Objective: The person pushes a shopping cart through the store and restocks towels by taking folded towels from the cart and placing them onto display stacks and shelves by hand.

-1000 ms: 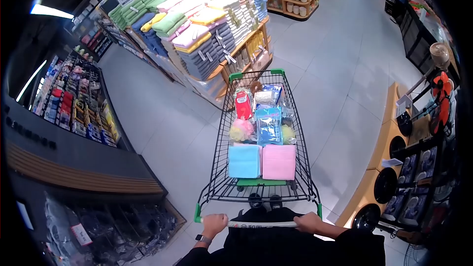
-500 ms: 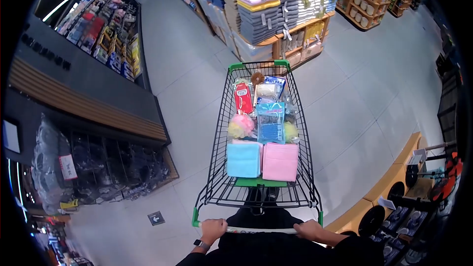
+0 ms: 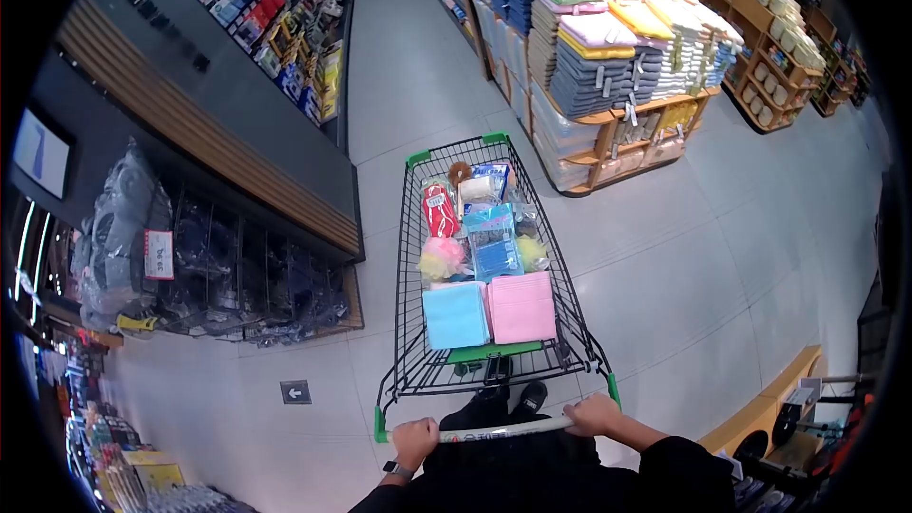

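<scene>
My left hand (image 3: 415, 439) is closed round the left end of the shopping cart's handle (image 3: 503, 433). Near the right end, my right hand (image 3: 591, 415) grips the same bar. Black wire with green corners makes up the shopping cart (image 3: 403, 256). Inside, close to me, a folded light-blue towel (image 3: 456, 315) lies beside a folded pink towel (image 3: 522, 307). Farther forward are a blue clear-fronted pack (image 3: 494, 245), a pink and yellow bath puff (image 3: 443, 256), a yellow puff (image 3: 531, 253), a red packaged item (image 3: 440, 212) and a round brown item (image 3: 460, 172).
Stacked towels (image 3: 598, 71) fill a wooden display ahead to the right. A dark wall unit (image 3: 313, 166) with bagged goods (image 3: 123, 228) stands on the left. Wooden shelving (image 3: 774, 47) is at the far right, a curved shelf edge (image 3: 760, 399) nearer. A floor arrow sign (image 3: 295, 392) lies left.
The cart now points more to the left, toward the aisle between the wall unit and the towel display. The surroundings have shifted right in view. Both hands stay on the handle.
</scene>
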A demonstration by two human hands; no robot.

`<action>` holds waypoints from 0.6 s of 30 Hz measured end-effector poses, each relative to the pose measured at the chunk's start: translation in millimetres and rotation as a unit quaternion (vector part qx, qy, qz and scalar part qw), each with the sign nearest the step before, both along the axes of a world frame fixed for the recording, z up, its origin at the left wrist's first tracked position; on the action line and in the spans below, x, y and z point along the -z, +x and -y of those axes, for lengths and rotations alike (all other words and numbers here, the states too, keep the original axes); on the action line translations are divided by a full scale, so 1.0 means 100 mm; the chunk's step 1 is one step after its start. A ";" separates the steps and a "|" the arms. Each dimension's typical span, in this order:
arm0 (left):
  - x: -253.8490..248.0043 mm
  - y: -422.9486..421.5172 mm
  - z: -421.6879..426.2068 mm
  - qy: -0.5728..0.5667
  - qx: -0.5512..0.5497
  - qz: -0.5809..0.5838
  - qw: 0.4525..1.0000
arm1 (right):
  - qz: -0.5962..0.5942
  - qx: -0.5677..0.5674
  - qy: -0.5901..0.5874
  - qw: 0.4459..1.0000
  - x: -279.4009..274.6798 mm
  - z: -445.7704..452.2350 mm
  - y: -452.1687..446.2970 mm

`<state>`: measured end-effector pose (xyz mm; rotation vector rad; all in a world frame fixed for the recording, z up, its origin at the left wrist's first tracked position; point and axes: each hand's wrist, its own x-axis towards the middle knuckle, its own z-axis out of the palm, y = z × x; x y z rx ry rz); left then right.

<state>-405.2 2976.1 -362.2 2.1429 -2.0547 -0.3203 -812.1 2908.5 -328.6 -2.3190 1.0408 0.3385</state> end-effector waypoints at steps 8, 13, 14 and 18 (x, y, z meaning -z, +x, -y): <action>-0.02 0.35 0.77 -0.057 -0.072 0.010 0.996 | -0.021 -0.025 -0.069 0.997 -0.10 1.28 0.54; -0.03 0.62 1.45 -0.085 -0.092 0.008 0.992 | -0.025 -0.004 -0.134 0.991 -0.07 2.10 0.92; -0.04 0.69 1.61 -0.088 -0.097 0.008 0.991 | -0.014 -0.013 -0.144 0.989 -0.09 2.28 1.00; -0.04 0.93 2.29 -0.100 -0.116 0.009 0.988 | -0.041 -0.009 -0.152 0.988 -0.17 3.02 1.35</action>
